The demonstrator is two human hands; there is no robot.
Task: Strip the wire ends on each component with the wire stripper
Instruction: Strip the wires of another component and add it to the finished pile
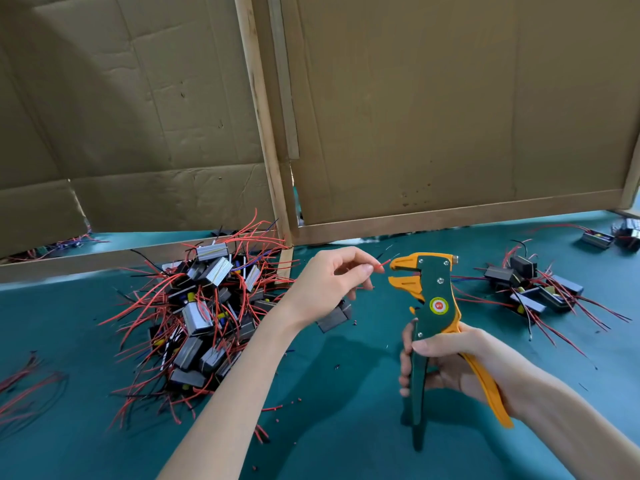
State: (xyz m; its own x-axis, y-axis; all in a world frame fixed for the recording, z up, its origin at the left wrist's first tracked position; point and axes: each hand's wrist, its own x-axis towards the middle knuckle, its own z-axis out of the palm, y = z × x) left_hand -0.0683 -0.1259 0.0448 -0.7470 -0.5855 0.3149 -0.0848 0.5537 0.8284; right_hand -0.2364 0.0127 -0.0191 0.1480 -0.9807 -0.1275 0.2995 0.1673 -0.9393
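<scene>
Only label: a round red-and-yellow sticker [439, 305] on the wire stripper [433, 289]; print too small to read. No other writing legible.

Right hand [460, 362] clenched round the stripper's handles, fingers wrapped on the green one, orange one against the palm, handles spread. Tool held upright, orange jaws apart and facing left. Left hand [332, 275] pinches a red wire [382, 264] btwn thumb and fingertips; wire tip sits right at the jaw mouth, can't tell if touching. The wire's component [334, 318], a dark box, is just below that hand, partly hidden by the wrist.

Big pile [204, 306] of boxes w/ red wires lies left of the hands; small pile [533, 285] lies right, well apart from the tool. A few more boxes [609, 235] near the far right edge. Loose wires [24, 386] at the left edge.

Green table [346, 427] is open in front, btwn the arms, dotted w/ insulation scraps [273, 408]. Behind, cardboard panels [433, 116] in wood frames [263, 133] close off the back; the big pile reaches the frame's bottom rail.
</scene>
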